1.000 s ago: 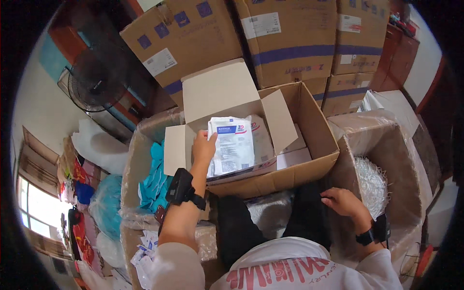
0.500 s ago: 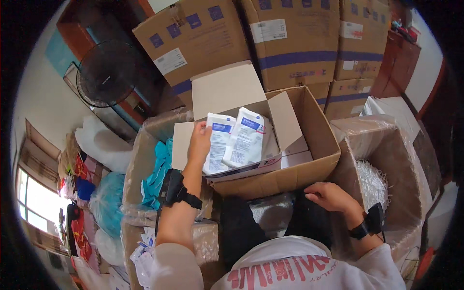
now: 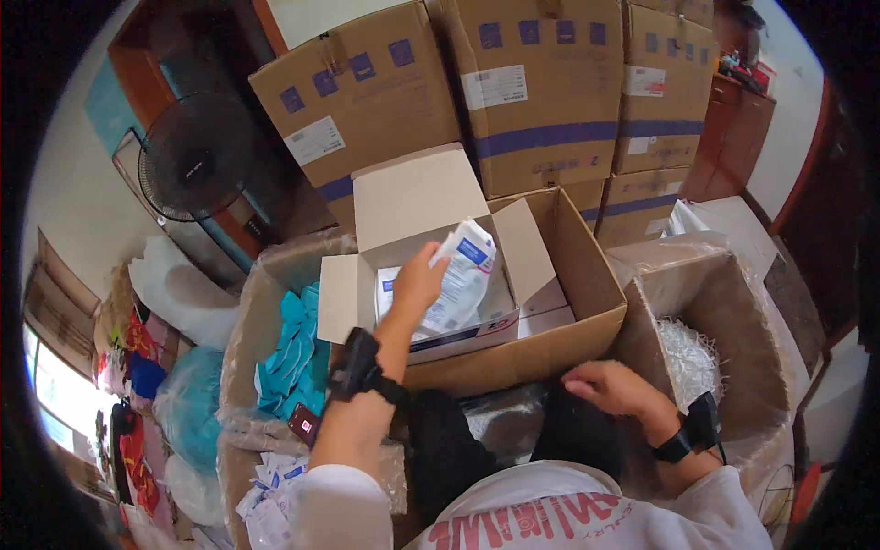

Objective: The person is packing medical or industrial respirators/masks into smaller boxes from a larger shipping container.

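Soft, even daylight, brightest at the lower-left window (image 3: 46, 367); fisheye bends edges, black rim.

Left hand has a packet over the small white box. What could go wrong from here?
The left hand pinches the white packet only at one edge, tilted above the small white box, so it might slip or land askew. The box's raised flaps could catch it. The right hand rests low and does not steady the box.

The left hand (image 3: 419, 282) is stretched forward and up on a nearly straight bare forearm, fingers curled closed with the thumb on the right side, a black band strapped at the wrist. The right hand (image 3: 612, 386) lies low and close to the body, palm down, fingers loosely spread and pointing left, its wrist bent and also wearing a black band.
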### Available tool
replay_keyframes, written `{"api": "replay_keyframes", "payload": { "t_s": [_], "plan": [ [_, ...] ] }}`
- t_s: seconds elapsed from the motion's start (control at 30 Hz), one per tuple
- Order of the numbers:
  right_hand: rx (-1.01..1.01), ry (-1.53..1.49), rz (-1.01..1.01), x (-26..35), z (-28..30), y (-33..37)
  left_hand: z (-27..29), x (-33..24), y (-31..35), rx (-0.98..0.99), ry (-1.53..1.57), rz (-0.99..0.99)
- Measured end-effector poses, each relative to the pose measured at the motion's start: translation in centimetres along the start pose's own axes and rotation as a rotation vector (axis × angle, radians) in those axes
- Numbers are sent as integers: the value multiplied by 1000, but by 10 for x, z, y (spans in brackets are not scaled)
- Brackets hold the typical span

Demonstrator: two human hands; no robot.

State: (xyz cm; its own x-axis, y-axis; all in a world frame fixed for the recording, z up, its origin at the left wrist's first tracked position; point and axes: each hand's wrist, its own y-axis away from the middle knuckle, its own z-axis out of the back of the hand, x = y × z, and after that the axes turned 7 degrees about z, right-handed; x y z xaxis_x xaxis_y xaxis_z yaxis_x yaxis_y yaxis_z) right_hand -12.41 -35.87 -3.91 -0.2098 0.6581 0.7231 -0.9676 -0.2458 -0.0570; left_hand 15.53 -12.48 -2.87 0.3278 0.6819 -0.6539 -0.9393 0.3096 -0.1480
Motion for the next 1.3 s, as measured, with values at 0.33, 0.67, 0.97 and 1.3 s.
{"api": "replay_keyframes", "payload": {
  "t_s": [0.33,0.67,0.97,1.3],
  "plan": [
    [-565,-27,421,73,58,-73,110,-99,92,469,345,-278],
    [-295,-619,35,69,-49,-46,51,-58,152,626,367,-54],
    [367,-21,260,55,-33,-46,28,-59,183,673,-251,-399],
    [539,-112,209,45,-49,-47,15,-35,206,564,-281,-501]
  ]
}}
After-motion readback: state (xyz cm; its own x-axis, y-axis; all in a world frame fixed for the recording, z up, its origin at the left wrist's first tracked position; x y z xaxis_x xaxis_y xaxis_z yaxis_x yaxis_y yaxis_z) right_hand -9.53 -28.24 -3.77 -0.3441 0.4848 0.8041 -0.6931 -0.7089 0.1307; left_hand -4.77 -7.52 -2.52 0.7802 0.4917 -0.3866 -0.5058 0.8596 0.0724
